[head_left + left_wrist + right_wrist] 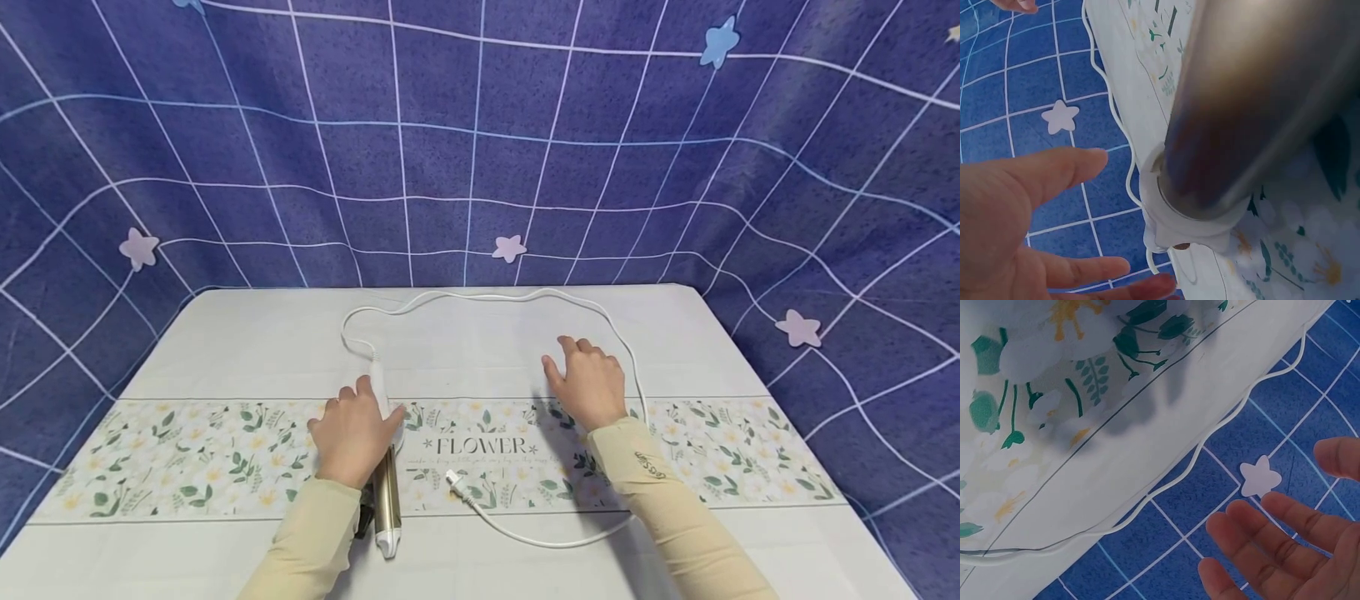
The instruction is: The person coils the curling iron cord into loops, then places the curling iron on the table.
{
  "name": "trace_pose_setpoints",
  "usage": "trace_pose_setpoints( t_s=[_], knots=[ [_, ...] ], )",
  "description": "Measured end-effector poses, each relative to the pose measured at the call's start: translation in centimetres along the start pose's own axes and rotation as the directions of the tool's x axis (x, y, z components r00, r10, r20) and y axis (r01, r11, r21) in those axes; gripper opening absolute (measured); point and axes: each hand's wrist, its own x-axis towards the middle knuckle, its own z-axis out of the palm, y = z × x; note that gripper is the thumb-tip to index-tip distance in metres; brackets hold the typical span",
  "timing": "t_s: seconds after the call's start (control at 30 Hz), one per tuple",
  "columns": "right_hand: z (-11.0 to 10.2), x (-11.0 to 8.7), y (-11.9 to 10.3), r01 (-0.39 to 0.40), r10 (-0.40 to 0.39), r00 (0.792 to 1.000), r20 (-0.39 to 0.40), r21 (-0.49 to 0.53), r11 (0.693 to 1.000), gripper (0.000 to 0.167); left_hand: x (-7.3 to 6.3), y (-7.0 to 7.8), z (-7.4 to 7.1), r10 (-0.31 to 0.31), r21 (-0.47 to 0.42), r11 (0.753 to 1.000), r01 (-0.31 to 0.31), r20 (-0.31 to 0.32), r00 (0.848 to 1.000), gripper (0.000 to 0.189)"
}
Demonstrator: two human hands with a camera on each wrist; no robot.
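One hair iron [387,492], one white cord [547,546] and one plug [456,482] are lying on the table [187,342]. Two hands are hovering: the left hand [351,435], fingers released and spread, is partly covering the iron's handle [378,385], contact being impossible to tell; the right hand [594,388], fingers loose, is hanging well apart from the iron.

One high, two close

Head camera looks forward and down across the table [487,350]; the wrist ones peer in close, left past a metallic barrel [1254,112], both catching that white cord [555,546] and blue backdrop [442,162].
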Motion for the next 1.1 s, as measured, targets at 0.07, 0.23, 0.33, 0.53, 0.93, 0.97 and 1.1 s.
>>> trace_pose_setpoints(
  t_s=[0.07,0.23,0.33,0.53,0.93,0.97,1.1],
  knots=[
    [-0.1,0.0,0.0,0.001,-0.001,1.0,0.0,0.001,1.0,0.049,-0.1,-0.2,0.0,-0.006,-0.003,1.0,0.006,0.025,1.0,0.067],
    [-0.2,0.0,0.0,0.0,0.0,1.0,0.003,0.001,1.0,0.048,-0.4,-0.5,0.0,-0.015,-0.019,1.0,0.017,0.071,0.997,0.07],
    [-0.2,-0.1,0.0,0.003,-0.003,1.0,0.0,0.002,1.0,0.048,-0.4,-0.7,-0.1,-0.019,-0.021,1.0,0.021,0.112,0.994,0.073],
    [-0.1,-0.1,0.0,0.013,-0.013,1.0,-0.003,-0.002,1.0,0.047,-0.6,-0.7,-0.2,-0.037,0.026,0.999,0.032,0.217,0.975,0.086],
    [-0.1,-0.1,0.0,0.013,-0.013,1.0,-0.011,0.002,1.0,0.046,-1.0,-0.9,-0.2,-0.038,0.015,0.999,0.035,0.283,0.958,0.065],
    [-0.1,-0.1,0.0,0.014,-0.014,1.0,-0.012,0.001,1.0,0.046,-1.0,-0.9,-0.2,-0.039,0.012,0.999,0.037,0.289,0.957,0.064],
    [-0.1,-0.2,0.0,0.017,-0.017,1.0,-0.018,0.0,1.0,0.046,-1.1,-0.8,-0.3,-0.035,0.001,0.999,0.037,0.303,0.952,0.061]
  ],
)
